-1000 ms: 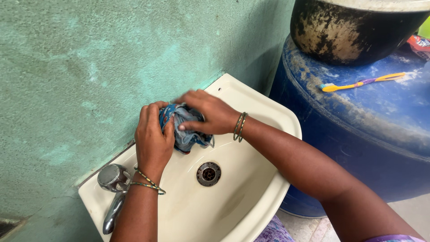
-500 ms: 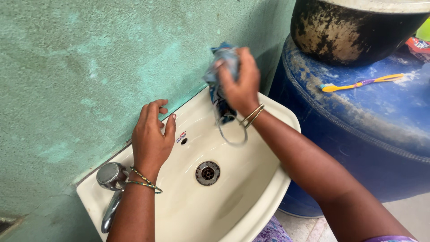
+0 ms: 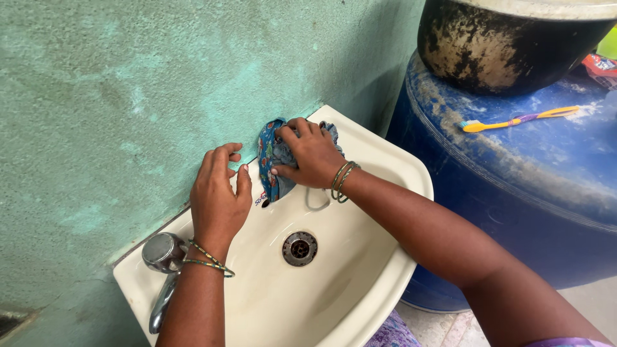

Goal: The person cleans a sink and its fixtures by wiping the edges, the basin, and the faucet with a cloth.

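A cream wash basin [image 3: 373,257] is fixed to a green wall. My right hand [image 3: 312,154] presses a crumpled blue patterned cloth [image 3: 270,157] against the basin's back rim, fingers closed over it; a thin loop of the cloth hangs below the wrist. My left hand [image 3: 218,193] rests flat on the back rim just left of the cloth, fingers slightly curled, holding nothing. Both wrists wear bangles. The drain [image 3: 299,248] lies below the hands.
A chrome tap [image 3: 162,270] sits at the basin's left corner. To the right stands a blue drum [image 3: 527,186] with a yellow and purple toothbrush [image 3: 520,117] on its lid and a blackened pot [image 3: 514,38] on top. The green wall [image 3: 128,83] is close behind.
My right hand had lifted the cloth up off the basin and has now brought it back down onto the back rim. My left hand let go of the cloth and stays on the rim.
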